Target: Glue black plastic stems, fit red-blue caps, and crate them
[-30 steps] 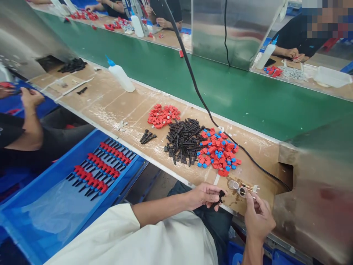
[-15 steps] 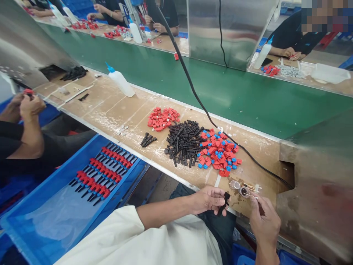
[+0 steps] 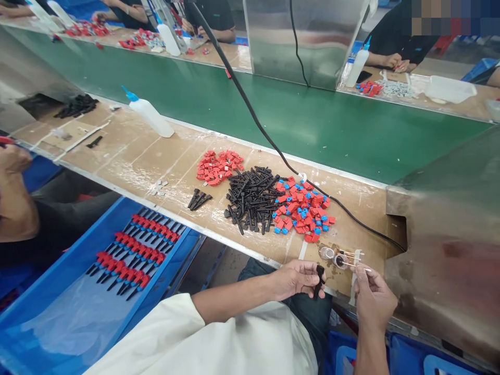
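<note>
My left hand point(image 3: 299, 279) is closed around a black plastic part point(image 3: 319, 281), held upright at the table's front edge. Between the fingertips of my right hand point(image 3: 375, 299) is a thin cotton swab point(image 3: 356, 266). Its far end reaches the mouth of a small round jar point(image 3: 340, 261) with dark contents. Beside the jar lies a small clear round lid or dish point(image 3: 326, 253), and several more swabs point(image 3: 351, 254) lie behind it. Close by are piles of red-and-blue parts point(image 3: 307, 208), black parts point(image 3: 252, 198) and red parts point(image 3: 219, 166).
A blue crate point(image 3: 156, 281) at left holds rows of assembled red, blue and black pieces point(image 3: 128, 265). A black cable point(image 3: 253, 114) hangs across the table. A white bottle point(image 3: 152, 117) stands tilted in view near the green belt point(image 3: 312, 130). Co-workers' hands point(image 3: 396, 62) work opposite.
The view has shifted a little. My right hand has drawn the swab slightly back from the jar, so more of its stick shows. The black part in my left hand is turned more upright.
</note>
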Action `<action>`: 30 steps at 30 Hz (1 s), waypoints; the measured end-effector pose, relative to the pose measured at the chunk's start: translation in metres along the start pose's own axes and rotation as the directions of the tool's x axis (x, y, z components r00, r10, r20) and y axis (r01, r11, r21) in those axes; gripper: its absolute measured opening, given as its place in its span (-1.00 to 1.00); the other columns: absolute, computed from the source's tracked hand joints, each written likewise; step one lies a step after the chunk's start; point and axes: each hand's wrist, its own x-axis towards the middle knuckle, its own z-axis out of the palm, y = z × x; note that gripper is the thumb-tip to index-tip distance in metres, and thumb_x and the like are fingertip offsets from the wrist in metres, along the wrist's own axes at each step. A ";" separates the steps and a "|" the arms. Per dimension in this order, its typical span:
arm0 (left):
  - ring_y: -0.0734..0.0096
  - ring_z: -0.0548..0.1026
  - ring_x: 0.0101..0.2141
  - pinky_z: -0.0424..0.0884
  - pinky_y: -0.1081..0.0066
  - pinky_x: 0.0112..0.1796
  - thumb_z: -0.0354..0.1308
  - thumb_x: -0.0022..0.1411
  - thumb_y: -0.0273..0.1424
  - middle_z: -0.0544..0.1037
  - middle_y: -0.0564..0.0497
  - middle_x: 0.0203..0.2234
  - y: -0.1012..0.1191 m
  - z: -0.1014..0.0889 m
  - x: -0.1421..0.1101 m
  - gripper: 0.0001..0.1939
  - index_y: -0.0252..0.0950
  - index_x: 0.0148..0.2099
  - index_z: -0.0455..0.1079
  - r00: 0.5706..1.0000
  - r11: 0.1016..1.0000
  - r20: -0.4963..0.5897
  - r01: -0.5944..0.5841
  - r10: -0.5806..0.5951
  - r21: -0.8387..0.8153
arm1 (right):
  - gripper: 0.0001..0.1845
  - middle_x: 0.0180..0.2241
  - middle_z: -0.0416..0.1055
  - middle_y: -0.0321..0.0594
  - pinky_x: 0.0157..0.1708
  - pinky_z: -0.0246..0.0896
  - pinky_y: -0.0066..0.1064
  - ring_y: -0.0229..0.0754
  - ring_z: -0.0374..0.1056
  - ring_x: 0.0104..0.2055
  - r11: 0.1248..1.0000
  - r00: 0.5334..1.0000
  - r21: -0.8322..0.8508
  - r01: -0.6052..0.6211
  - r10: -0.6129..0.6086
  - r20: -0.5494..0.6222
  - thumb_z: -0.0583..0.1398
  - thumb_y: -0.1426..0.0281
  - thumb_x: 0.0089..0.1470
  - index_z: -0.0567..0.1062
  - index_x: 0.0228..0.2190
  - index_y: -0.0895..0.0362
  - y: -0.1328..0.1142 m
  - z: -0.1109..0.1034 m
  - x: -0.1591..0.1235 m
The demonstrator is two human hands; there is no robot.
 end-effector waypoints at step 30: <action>0.54 0.50 -0.53 0.16 0.58 -0.61 0.56 -0.23 -0.14 0.54 0.01 -0.50 0.001 0.012 0.008 -0.44 -0.44 -0.28 0.52 0.983 0.983 -0.037 0.182 -0.182 -0.009 | -0.71 -0.43 0.49 -0.23 -0.57 0.18 -0.47 -0.33 0.25 -0.59 0.959 0.975 -0.178 0.221 -0.220 0.022 0.31 0.16 0.10 0.60 -0.35 0.16 -0.030 -0.010 -0.046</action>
